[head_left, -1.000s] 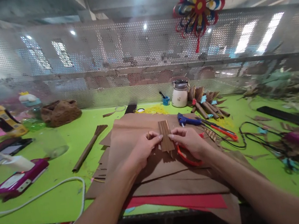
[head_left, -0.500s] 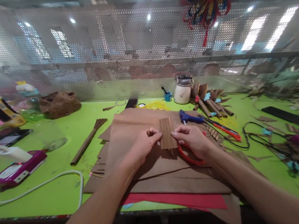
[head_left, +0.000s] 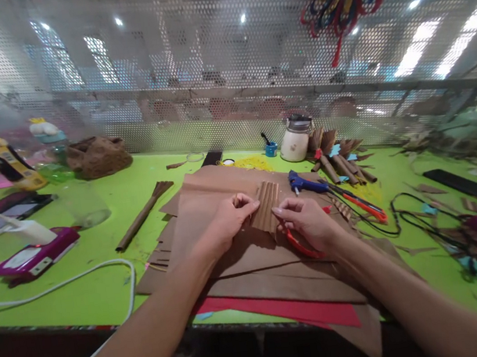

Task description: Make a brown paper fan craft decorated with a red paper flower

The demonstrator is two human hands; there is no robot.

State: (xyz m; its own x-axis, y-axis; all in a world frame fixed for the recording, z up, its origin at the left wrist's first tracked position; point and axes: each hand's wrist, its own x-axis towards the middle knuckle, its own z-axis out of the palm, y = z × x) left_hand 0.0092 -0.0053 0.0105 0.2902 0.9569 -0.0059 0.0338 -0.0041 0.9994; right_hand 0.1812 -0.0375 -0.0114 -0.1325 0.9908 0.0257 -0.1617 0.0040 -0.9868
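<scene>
Between my hands is a small piece of brown pleated paper [head_left: 266, 207], its folds running lengthwise. My left hand [head_left: 237, 216] pinches its left edge with thumb and finger. On the opposite edge, my right hand [head_left: 303, 220] holds the paper between thumb and fingertips. Beneath both hands lie stacked sheets of brown paper [head_left: 213, 252], with a red sheet [head_left: 282, 312] showing under the front edge. Red-handled scissors [head_left: 303, 246] lie under my right hand, their blades mostly hidden.
A blue glue gun [head_left: 309, 184] and an orange-and-black cutter [head_left: 365, 207] lie right of the stack. Behind are rolled paper stalks [head_left: 342, 162] and a white jar [head_left: 297, 140]. One paper stalk [head_left: 144, 216], a purple power strip [head_left: 38, 257] and a white cable [head_left: 60, 292] are at left.
The paper piece has tilted and fanned, so its pleats show more clearly. Both hands keep hold of its edges. The whole view has shifted slightly.
</scene>
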